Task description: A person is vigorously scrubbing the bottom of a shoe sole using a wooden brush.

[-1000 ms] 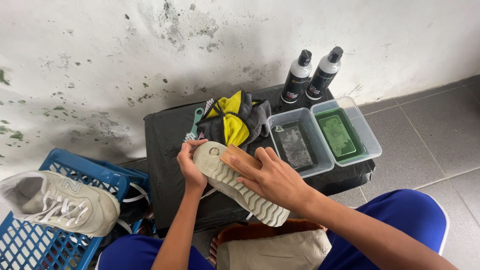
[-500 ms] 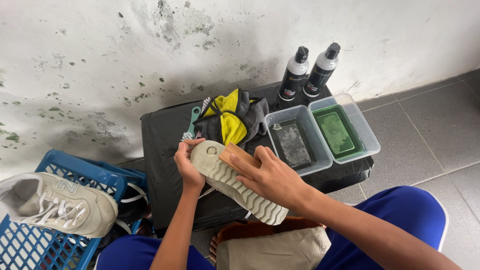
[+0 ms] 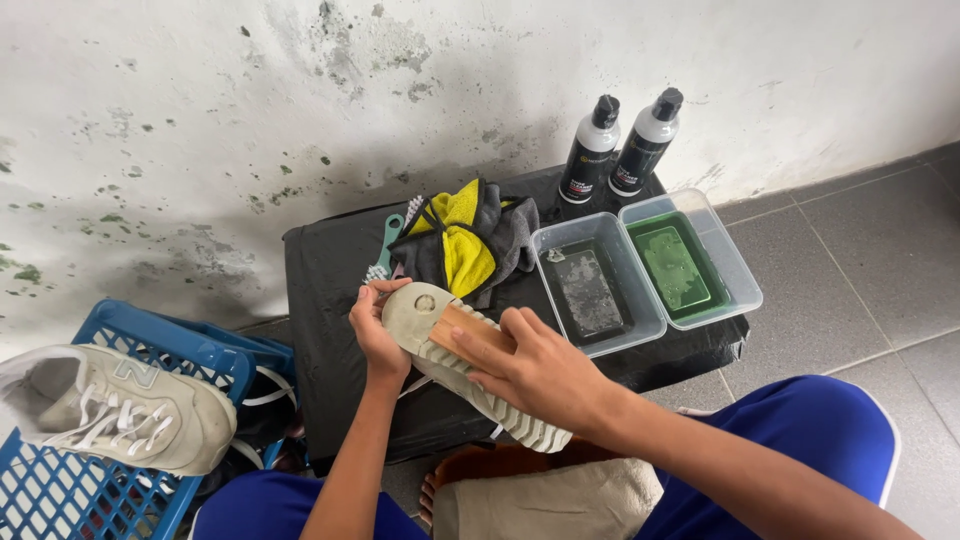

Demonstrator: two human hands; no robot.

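Left hand [image 3: 376, 330] grips the heel end of a pale shoe [image 3: 470, 380], fingers curled closed around the edge of the sole, thumb on the near side. The shoe is turned sole-up, held in the air above the front edge of a black box [image 3: 330, 300] and over the person's lap, toe end pointing down and right. Right hand [image 3: 535, 370] is closed over a wooden brush [image 3: 470, 335], fingers wrapped along its back, pressing it flat against the ridged sole near the heel; bristles hidden under the hand, cannot tell how they sit. On the black box behind the shoe: a bundle of grey and yellow cloths [image 3: 465, 240], with a pale green brush [image 3: 388, 245] lying just beside it on the left. To the right, two clear plastic tubs side by side and touching: the near one [image 3: 595, 285] holds dark liquid, the far one [image 3: 690, 260] holds green liquid. Two black bottles with white shoulders [image 3: 615, 150] stand upright behind the tubs, against the stained white wall [image 3: 200, 120]. Lower left, a second pale sneaker [image 3: 130, 415] rests on its side on top of a blue plastic crate [image 3: 60, 490]. Blue trousers [image 3: 820, 420] show at lower right, a beige cloth [image 3: 550, 500] lies across the lap.
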